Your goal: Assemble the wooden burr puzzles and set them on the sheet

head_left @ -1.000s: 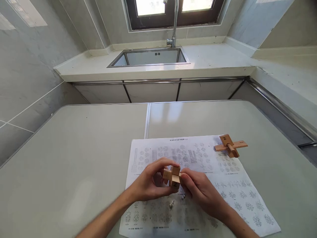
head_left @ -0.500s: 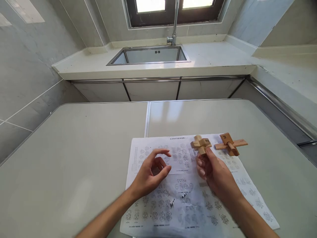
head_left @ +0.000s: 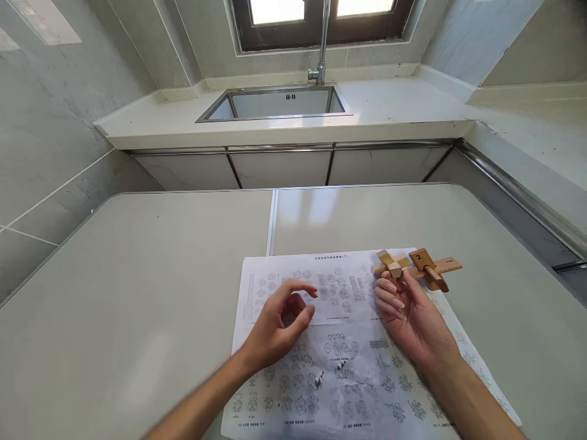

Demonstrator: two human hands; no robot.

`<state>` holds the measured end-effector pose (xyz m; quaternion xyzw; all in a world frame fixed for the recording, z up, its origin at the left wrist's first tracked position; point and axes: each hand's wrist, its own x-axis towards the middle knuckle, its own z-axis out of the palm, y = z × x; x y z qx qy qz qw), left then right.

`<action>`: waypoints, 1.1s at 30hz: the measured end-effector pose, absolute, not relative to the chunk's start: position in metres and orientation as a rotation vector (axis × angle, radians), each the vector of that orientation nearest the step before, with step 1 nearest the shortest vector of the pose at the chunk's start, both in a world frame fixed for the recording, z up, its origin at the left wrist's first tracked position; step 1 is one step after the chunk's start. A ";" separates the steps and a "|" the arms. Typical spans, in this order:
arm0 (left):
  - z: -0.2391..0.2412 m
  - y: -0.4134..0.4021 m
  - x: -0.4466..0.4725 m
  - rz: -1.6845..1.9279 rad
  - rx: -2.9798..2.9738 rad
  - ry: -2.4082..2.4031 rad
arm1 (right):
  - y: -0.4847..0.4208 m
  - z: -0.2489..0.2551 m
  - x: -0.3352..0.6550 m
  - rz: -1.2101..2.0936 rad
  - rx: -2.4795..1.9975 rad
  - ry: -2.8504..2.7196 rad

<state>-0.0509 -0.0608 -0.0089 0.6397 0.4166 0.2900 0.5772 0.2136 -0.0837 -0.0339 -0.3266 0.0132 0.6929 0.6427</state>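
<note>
The right hand lies palm up over the printed sheet on the tabletop, and its fingers pinch the small wooden cross puzzle at their tips, at the far right edge of the sheet. The puzzle sits just ahead of the fingertips, away from the person, with its longest arm running roughly left to right. Whether it rests on the paper or is lifted just clear of it is hard to tell from this angle.

Immediately to its right, touching or nearly so, lies a second wooden puzzle marked 2, a flat plate crossed by a bar whose long axis also runs left to right, pointing off the sheet's right edge. The right hand is plainly the nearer one to both pieces.

The left hand hovers over the middle of the sheet, well apart from the puzzles, holding nothing; its fingers are loosely curled, with thumb and forefinger narrowly parted. Beyond the tabletop, a sink with a tap sits under a window.
</note>
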 end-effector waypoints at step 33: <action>-0.008 -0.058 -0.047 0.599 1.637 0.937 | -0.110 -0.032 0.163 1.039 -1.370 -1.587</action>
